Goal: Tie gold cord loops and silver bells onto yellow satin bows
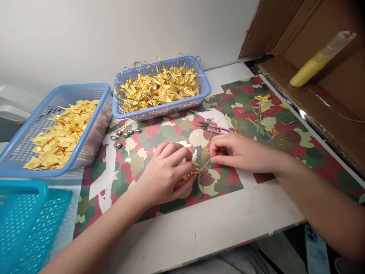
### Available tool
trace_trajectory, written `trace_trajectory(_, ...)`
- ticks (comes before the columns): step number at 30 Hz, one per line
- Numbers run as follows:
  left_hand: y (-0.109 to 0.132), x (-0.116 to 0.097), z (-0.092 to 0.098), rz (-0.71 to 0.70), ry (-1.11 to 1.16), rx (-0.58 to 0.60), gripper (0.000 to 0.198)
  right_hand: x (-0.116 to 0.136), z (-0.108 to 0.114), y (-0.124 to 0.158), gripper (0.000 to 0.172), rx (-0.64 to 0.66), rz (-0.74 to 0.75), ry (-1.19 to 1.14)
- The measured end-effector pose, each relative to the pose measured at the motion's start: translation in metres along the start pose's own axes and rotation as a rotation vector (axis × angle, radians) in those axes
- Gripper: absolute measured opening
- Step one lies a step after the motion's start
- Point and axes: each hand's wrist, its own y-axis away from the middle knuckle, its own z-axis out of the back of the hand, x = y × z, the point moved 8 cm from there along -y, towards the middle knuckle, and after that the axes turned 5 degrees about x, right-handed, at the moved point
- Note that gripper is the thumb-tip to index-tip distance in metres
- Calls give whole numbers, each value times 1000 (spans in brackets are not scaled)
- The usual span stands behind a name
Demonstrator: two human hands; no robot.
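Observation:
My left hand (171,171) is closed over a small yellow bow (194,172), most of which its fingers hide. Thin yellow thread (205,163) runs from the bow to my right hand (225,149), whose thumb and fingertips pinch it. A loop of gold cord (199,195) hangs below the bow. Just beyond my right hand, pink-handled thread snips (215,128) lie on the patterned sheet. Several small silver bells (130,132) are grouped past my left hand, beside a gold cord piece.
A blue basket of yellow bows with gold loops (159,85) stands at the back; another blue basket (68,129) holds plain bows. Teal baskets (37,224) sit front left. A yellow thread spool (316,64) stands in a cardboard box at right. Thread scraps (264,123) lie nearby.

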Motion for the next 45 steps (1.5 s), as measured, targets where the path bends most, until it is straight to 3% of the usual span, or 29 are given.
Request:
trace_trajectory(4,-9,15,1,216,331,-10,12,9,-2,0,11,9,56,10)
trace_trajectory(10,-19,28,-27,394,715,178,18,18,-3,-5,10,-71,128,39)
trace_trajectory(15,-13,37,-37,492,839,171,26,17,7,2,7,-328,129,60)
trace_trajectory(17,-10,39,-39,528,864,156,27,18,4,7,11,-366,114,89)
trace_trajectory(21,-9,39,-39,544,854,138,25,18,-20,6,19,-280,13,159)
trace_trajectory(27,-7,40,-36,554,846,97,22,12,-36,4,23,-338,-112,118)
trace_trajectory(36,-7,43,-33,543,829,40,24,13,-39,5,18,-358,-30,64)
trace_trajectory(45,-5,42,-32,545,875,41,19,14,-41,8,20,-485,-67,95)
